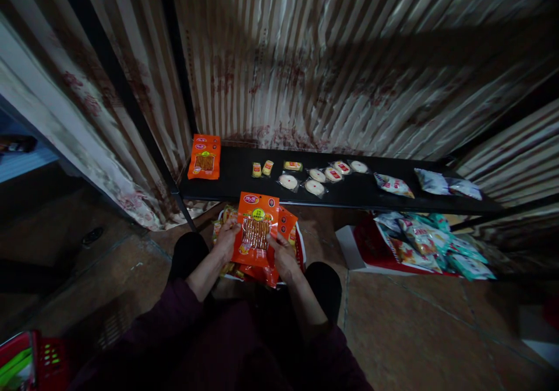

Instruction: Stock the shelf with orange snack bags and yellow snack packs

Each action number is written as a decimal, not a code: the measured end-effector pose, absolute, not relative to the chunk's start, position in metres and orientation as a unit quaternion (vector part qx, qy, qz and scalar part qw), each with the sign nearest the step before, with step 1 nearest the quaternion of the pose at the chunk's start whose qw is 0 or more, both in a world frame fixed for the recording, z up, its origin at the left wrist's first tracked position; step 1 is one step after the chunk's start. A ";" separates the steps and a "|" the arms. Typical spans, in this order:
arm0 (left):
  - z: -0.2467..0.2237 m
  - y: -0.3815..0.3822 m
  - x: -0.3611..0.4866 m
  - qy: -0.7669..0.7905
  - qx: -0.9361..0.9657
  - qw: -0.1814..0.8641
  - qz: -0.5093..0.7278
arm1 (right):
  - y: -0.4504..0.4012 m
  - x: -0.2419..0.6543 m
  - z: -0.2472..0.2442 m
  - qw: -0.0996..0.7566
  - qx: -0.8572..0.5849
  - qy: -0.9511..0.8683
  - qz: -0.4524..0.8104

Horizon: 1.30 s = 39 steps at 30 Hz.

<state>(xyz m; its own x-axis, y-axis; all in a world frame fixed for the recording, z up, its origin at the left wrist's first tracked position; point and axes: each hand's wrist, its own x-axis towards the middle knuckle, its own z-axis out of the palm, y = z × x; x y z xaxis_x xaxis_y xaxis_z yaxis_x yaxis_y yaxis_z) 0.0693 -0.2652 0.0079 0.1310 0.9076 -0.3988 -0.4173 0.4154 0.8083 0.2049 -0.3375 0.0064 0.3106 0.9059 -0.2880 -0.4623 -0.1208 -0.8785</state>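
Between my hands is an orange snack packet with a clear window showing brown sticks. My left hand grips its left edge and my right hand its lower right edge. Both hands are closed on it, with some fingers hidden behind. Below the packet a white and red container holds more orange packets and other small wrapped snacks. At the left end of the black shelf lie similar orange packets, partly overlapping.
Along the shelf sit small yellow packs, several round wrapped pastries, a bag and white packets. Under it, a red and white box holds green bags. A red basket stands lower left. Black posts and striped curtains surround the shelf.
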 end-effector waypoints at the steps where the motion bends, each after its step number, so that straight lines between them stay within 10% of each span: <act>1: 0.009 -0.263 0.068 0.458 0.253 0.708 0.474 | -0.336 0.204 0.007 0.631 -0.503 -0.212 0.552; 22: 0.028 -0.248 0.053 0.362 0.240 0.792 0.430 | -0.309 0.198 0.027 0.654 -0.490 -0.152 0.556; 32: 0.025 -0.254 0.069 0.486 0.473 0.531 0.507 | -0.310 0.192 0.038 0.644 -0.521 -0.242 0.505; 39: 0.041 -0.268 0.077 0.484 0.450 0.592 0.461 | -0.305 0.183 0.056 0.605 -0.536 -0.409 0.423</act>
<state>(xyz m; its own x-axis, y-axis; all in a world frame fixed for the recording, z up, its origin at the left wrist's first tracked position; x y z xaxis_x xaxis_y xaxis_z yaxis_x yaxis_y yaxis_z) 0.0775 -0.2678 0.0407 0.1065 0.9816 -0.1583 -0.1098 0.1698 0.9793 0.1825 -0.3053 0.0558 0.3075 0.9507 0.0408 -0.0748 0.0669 -0.9950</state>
